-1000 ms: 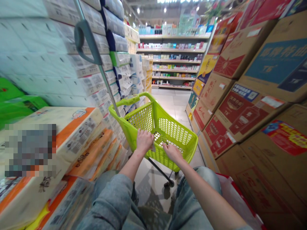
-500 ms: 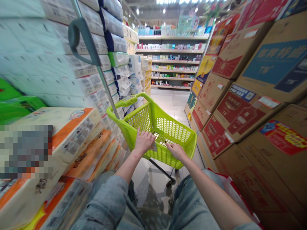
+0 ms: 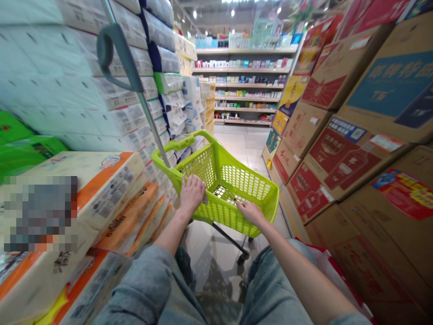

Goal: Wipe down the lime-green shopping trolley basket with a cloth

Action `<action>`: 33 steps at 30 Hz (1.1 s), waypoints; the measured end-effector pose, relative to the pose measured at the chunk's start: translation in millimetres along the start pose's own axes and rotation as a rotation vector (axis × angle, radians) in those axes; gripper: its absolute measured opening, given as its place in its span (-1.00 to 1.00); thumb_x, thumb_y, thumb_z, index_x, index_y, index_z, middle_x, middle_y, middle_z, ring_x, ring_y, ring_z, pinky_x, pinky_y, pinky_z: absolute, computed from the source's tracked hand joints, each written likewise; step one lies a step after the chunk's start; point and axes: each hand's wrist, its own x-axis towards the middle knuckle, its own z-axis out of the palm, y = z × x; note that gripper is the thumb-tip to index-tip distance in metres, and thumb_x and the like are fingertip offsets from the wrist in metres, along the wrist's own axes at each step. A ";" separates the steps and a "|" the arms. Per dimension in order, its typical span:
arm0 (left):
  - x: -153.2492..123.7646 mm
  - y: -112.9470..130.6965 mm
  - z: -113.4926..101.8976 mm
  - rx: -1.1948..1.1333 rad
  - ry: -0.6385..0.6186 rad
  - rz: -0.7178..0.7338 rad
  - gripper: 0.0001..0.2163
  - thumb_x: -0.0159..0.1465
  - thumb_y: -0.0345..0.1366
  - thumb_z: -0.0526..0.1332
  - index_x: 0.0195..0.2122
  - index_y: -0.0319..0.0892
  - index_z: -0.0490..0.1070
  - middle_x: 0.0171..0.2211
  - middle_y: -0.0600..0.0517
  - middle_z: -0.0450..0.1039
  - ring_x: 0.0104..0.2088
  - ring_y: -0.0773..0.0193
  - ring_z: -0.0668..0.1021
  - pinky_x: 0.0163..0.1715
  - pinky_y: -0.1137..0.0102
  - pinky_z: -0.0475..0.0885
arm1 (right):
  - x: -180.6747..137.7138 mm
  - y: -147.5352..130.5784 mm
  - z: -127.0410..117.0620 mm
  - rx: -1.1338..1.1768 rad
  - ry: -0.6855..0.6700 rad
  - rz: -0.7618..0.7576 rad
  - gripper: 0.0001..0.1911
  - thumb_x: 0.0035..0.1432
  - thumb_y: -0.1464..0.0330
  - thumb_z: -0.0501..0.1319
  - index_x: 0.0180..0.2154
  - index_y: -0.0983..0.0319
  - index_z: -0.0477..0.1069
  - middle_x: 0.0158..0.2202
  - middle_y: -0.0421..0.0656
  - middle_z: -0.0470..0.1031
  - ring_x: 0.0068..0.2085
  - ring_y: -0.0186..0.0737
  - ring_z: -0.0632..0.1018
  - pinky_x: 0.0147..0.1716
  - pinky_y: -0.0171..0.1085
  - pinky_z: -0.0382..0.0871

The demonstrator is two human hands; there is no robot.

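A lime-green shopping basket cart [image 3: 250, 176] on wheels stands in front of me, its long grey pull handle [image 3: 117, 54] raised at the left. My left hand [image 3: 192, 194] lies on the near rim toward the left, fingers bent over it and closed. A small pale cloth [image 3: 205, 199] shows at the edge of its fingers, against the rim. Farther right, my right hand [image 3: 251, 212] is wrapped around the same rim, thumb on top. Inside the basket, the bare slotted bottom [image 3: 225, 193] can be seen.
Stacked tissue packs [image 3: 118, 180] crowd the left side. Cardboard cartons [image 3: 341, 153] are piled along the right. Tiled floor [image 3: 233, 140] leads to shelves [image 3: 248, 85] of small boxed goods at the back. A blurred-out patch [image 3: 40, 212] covers something dark on the tissue packs.
My left hand has slid leftward along the near rim, and the pale cloth has moved with it. My right hand keeps its place on the rim.
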 end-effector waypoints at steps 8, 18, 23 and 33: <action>6.0 -32.8 -10.2 -0.015 -0.013 0.090 -0.71 0.36 -0.18 -0.07 -0.17 -0.15 0.40 -0.11 -0.10 0.47 0.11 0.06 0.37 0.25 -0.06 -0.18 | 1.1 -2.3 -1.5 0.035 -0.002 -0.004 -0.45 0.21 0.05 -0.14 -0.64 0.23 0.23 -0.61 -0.17 0.30 -0.52 -0.32 0.32 -0.52 -0.34 -0.03; 29.9 -63.4 -15.3 0.087 0.016 -0.038 -0.72 0.34 -0.20 -0.06 -0.29 -0.18 0.40 -0.25 -0.13 0.48 -0.08 0.04 0.45 0.21 -0.05 -0.06 | 3.3 -4.8 3.5 0.012 0.010 -0.017 -0.44 0.23 0.05 -0.15 -0.63 0.24 0.27 -0.61 -0.17 0.32 -0.53 -0.33 0.30 -0.53 -0.34 -0.06; 24.2 -31.9 -8.9 0.078 -0.049 -0.002 -0.71 0.31 -0.18 -0.01 -0.36 -0.20 0.43 -0.34 -0.12 0.47 -0.19 0.05 0.47 0.19 -0.01 0.01 | -0.1 -4.0 0.0 -0.009 -0.004 -0.021 -0.43 0.24 0.05 -0.15 -0.60 0.25 0.31 -0.57 -0.14 0.37 -0.49 -0.31 0.35 -0.51 -0.35 -0.04; 2.2 2.9 -8.3 -0.010 -0.061 0.149 -0.70 0.33 -0.15 -0.02 -0.37 -0.17 0.41 -0.40 -0.06 0.45 -0.26 0.13 0.46 0.13 0.10 0.15 | -6.8 -1.8 -4.5 -0.046 -0.019 0.004 -0.41 0.26 0.05 -0.15 -0.54 0.26 0.39 -0.51 -0.09 0.45 -0.42 -0.27 0.43 -0.48 -0.35 0.01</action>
